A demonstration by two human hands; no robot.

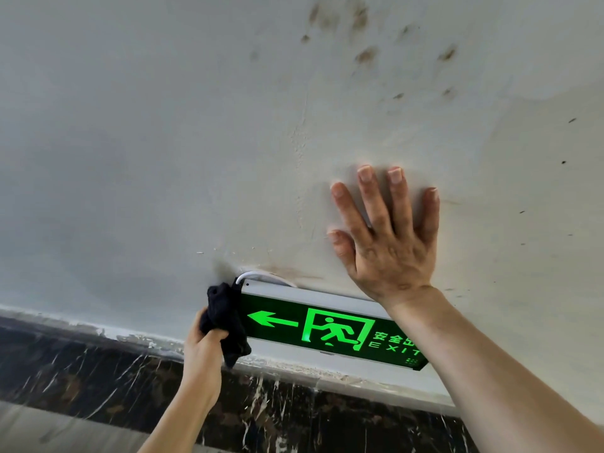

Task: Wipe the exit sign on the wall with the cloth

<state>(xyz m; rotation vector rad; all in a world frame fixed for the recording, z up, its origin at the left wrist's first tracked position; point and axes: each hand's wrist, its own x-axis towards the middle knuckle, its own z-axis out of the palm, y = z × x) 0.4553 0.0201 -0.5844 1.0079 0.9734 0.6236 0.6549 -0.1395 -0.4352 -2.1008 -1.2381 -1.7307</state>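
A lit green exit sign [327, 328] with an arrow, a running figure and the word EXIT is fixed low on the pale wall. My left hand [202, 348] grips a bunched dark cloth [225, 318] and presses it against the sign's left end. A white cable [258, 276] enters the wall just above that end. My right hand [385, 237] lies flat on the wall above the sign's right part, fingers spread, holding nothing. My right forearm covers the sign's right end.
The pale wall [163, 158] bears brown smudges [366, 55] at the upper right and a thin crack down the middle. Below the sign runs a dark marble skirting [98, 377] with white veins, its top edge rough with plaster.
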